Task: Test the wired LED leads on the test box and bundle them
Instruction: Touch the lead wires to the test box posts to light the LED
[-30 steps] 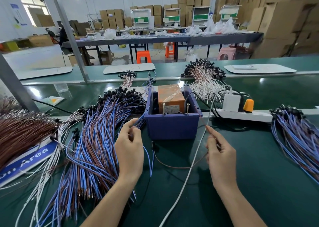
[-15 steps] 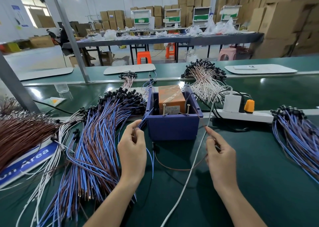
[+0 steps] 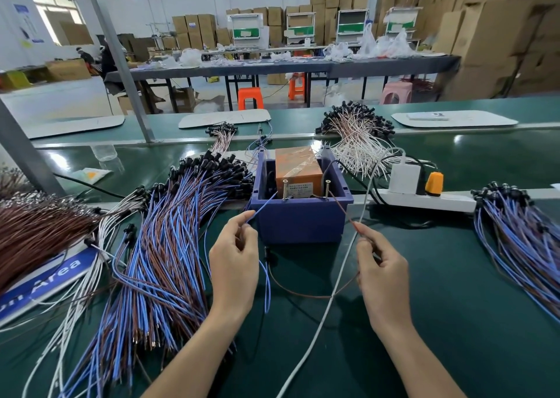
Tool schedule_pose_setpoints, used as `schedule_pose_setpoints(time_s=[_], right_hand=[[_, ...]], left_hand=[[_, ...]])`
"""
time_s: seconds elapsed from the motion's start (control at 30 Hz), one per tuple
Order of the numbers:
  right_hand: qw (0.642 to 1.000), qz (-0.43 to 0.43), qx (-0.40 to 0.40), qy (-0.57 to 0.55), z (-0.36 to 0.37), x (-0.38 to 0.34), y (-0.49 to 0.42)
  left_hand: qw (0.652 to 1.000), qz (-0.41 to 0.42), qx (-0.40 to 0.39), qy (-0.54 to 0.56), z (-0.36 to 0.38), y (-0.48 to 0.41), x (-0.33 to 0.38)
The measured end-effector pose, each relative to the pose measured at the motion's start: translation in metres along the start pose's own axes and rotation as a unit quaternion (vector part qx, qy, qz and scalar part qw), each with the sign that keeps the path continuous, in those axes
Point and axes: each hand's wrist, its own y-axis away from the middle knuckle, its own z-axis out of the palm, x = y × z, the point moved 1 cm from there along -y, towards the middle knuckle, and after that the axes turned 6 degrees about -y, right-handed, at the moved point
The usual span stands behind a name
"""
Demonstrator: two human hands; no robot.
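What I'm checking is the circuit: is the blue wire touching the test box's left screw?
Cannot tell. In the head view the blue wire ends right beside the left screw, but its bare tip is too fine to see.

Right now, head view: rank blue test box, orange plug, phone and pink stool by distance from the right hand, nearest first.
From the right hand, pinching the brown lead:
1. Blue test box, just ahead-left.
2. Orange plug, on the power strip, ahead-right.
3. Phone, on the white mat at the far side.
4. Pink stool, on the floor beyond.
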Motion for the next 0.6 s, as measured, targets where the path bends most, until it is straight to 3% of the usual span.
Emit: schedule_pose_setpoints(time_s=[0.6], right_hand=[[1.000,-0.003,0.014,0.008,-0.0004,-0.0023,0.0016]], left_hand=[[1.000,0.015,-0.013,-0.004,0.0021,0.0016,-0.0007]])
